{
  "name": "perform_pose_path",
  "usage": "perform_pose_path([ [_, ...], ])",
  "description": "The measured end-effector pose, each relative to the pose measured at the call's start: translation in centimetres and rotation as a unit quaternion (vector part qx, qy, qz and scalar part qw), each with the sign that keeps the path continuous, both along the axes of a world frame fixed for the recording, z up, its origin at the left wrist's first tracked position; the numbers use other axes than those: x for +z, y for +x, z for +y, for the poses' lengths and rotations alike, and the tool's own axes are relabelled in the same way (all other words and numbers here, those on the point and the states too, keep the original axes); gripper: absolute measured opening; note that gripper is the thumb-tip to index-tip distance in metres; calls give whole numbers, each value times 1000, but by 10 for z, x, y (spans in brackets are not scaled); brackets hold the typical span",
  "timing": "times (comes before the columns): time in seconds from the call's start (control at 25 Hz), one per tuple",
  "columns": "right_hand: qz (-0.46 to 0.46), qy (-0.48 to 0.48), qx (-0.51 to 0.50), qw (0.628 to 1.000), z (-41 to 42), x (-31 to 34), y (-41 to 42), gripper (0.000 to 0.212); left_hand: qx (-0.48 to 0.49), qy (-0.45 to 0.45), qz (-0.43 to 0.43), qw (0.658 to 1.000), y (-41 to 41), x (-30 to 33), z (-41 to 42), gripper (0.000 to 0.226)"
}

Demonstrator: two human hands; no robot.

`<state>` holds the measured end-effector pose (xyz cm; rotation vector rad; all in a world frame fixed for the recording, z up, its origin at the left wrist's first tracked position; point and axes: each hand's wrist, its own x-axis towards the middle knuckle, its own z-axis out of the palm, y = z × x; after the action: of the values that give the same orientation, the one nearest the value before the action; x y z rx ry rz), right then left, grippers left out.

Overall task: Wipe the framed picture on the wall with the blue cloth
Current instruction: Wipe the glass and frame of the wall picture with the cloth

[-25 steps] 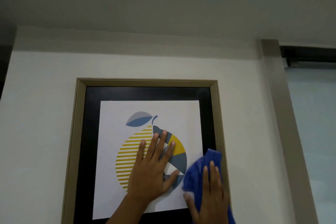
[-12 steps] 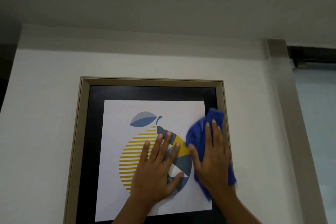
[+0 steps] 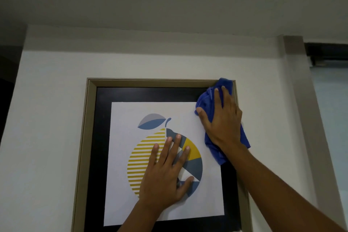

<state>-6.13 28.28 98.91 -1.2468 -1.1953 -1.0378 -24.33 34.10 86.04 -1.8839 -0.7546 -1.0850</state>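
A framed picture (image 3: 120,115) hangs on the white wall: beige frame, black mat, white print of a yellow-striped and blue fruit. My left hand (image 3: 165,171) lies flat on the print's middle, fingers spread, holding nothing. My right hand (image 3: 222,118) presses a crumpled blue cloth (image 3: 209,100) against the glass at the picture's top right corner. The cloth reaches up over the frame's top edge and hangs out below my palm. The picture's bottom edge is cut off by the view.
Bare white wall (image 3: 52,118) surrounds the frame, with the ceiling above. A beige vertical trim (image 3: 301,100) stands to the right, beside a pale blind (image 3: 331,118) under a dark rail.
My right hand has slid the blue cloth up the picture's right side, from the lower right to the top right corner. My left hand has stayed flat on the print.
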Motion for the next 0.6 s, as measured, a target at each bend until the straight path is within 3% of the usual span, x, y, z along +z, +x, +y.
perform_pose_path([
  [0.08,1,-3,-9,1000,12,-36,5,86,0,0,2,1000,0,-1,0,78],
  [0.16,111,-36,-15,993,23,-102,-2,78,-1,1,6,1000,0,-1,1,78],
  [0.24,227,-83,59,969,11,-161,0,73,4,3,6,1000,0,-1,0,79],
  [0.32,131,-164,1,978,7,-197,-2,93,14,2,8,1000,0,-1,0,80],
  [0.36,60,-154,-25,986,10,-205,3,96,16,3,8,1000,1,0,-1,80],
  [0.48,23,-46,5,999,7,-125,2,93,4,7,7,1000,0,-1,1,78],
  [0.6,12,-9,15,1000,3,-24,1,91,6,12,8,1000,-1,-2,3,77],
])
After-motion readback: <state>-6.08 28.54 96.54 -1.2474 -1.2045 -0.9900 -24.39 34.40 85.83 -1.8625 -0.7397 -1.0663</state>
